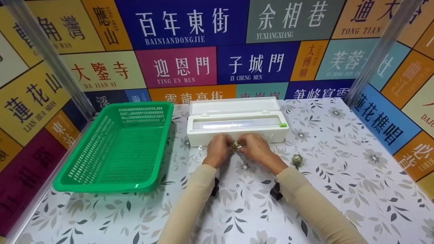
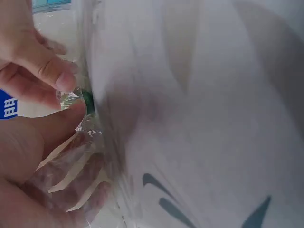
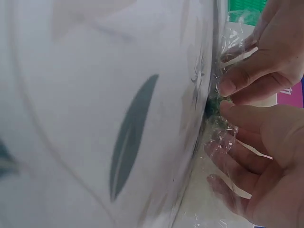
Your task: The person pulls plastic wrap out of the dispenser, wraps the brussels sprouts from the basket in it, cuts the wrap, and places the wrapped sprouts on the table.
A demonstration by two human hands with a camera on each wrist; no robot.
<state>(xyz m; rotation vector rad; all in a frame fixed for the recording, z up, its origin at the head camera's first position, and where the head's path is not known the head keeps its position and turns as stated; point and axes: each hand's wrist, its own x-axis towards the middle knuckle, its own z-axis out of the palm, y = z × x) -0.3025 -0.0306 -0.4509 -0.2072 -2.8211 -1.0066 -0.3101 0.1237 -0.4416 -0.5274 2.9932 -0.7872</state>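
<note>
My left hand (image 1: 218, 149) and right hand (image 1: 255, 146) meet in front of the white box. Between their fingertips sits a small round green piece (image 1: 236, 145) with clear plastic wrap (image 3: 223, 137) around it. Thumb and fingers of each hand pinch the wrap right at the piece; in the left wrist view the wrap also spreads over the left fingers. Much of the green piece (image 2: 89, 101) is hidden behind the fingertips, and its exact kind cannot be told. A second small green ball (image 1: 297, 159), shiny as if wrapped, lies on the table to the right of my right hand.
The white plastic-wrap dispenser box (image 1: 196, 138) stands behind my hands, its lid (image 1: 234, 105) raised at the back and a green slider (image 1: 282, 125) at its right end. A green basket (image 1: 159, 159) is on the left. Printed panels (image 1: 183, 67) wall in the flower-patterned table (image 1: 339, 189).
</note>
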